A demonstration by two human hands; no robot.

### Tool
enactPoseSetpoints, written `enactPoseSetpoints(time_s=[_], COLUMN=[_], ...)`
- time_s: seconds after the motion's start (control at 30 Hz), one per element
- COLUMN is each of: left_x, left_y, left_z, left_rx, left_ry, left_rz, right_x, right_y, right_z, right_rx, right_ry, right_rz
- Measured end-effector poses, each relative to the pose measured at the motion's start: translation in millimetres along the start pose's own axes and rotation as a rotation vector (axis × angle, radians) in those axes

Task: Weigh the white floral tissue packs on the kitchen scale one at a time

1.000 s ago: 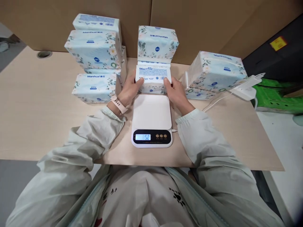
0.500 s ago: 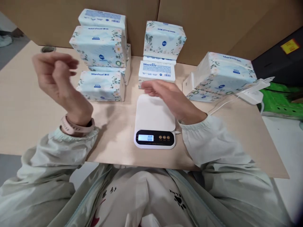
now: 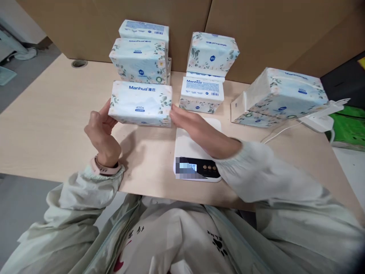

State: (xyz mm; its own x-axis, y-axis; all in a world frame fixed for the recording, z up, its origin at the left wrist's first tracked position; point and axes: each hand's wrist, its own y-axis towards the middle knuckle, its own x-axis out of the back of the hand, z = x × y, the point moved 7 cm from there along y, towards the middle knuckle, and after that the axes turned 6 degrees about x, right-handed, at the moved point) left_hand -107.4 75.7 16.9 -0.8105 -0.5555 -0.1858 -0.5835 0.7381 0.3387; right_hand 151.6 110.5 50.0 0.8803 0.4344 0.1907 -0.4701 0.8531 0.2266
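A white and pale-blue pack of tissues (image 3: 141, 102) is held by its two ends between my hands, in front of the left stack. My left hand (image 3: 101, 127) grips its left end, with the fingers partly hidden behind it. At the right end my right hand (image 3: 196, 125) presses with its fingers, the wrist passing over a white kitchen scale (image 3: 189, 140). The scale's lit display is partly blurred out. Whether the pack's underside touches the table, I cannot tell.
More tissue packs stand behind in a left stack (image 3: 139, 61), a middle stack (image 3: 212, 55) and a right stack (image 3: 296, 95). A white power strip (image 3: 319, 120) with a cable lies at the right. Brown cardboard (image 3: 256, 34) rises along the table's back edge.
Both hands have come to the front left tissue pack and taken hold of its ends; my right hand moved left from above the scale. The view has shifted slightly.
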Motion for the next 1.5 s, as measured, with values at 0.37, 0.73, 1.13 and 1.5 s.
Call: enactPoseSetpoints(time_s=[0.37,0.73,1.13,1.5], left_x=[-80.0,-59.3,-59.4,-65.1], left_y=[-79,-53,-43,-47], left_z=[-35,0,-5,-6], left_rx=[0.035,0.047,0.103,0.014], left_ry=[-0.05,-0.006,-0.006,-0.06], left_rz=[0.594,0.33,0.264,0.391], right_x=[86,129,130,134], right_y=[-152,-157,-159,-162], right_z=[27,-31,-49,-42], right_rx=[-0.104,-0.019,-0.096,-0.081], right_ry=[-0.218,-0.213,-0.105,-0.111], right_rz=[-0.343,-0.778,-0.777,-0.855])
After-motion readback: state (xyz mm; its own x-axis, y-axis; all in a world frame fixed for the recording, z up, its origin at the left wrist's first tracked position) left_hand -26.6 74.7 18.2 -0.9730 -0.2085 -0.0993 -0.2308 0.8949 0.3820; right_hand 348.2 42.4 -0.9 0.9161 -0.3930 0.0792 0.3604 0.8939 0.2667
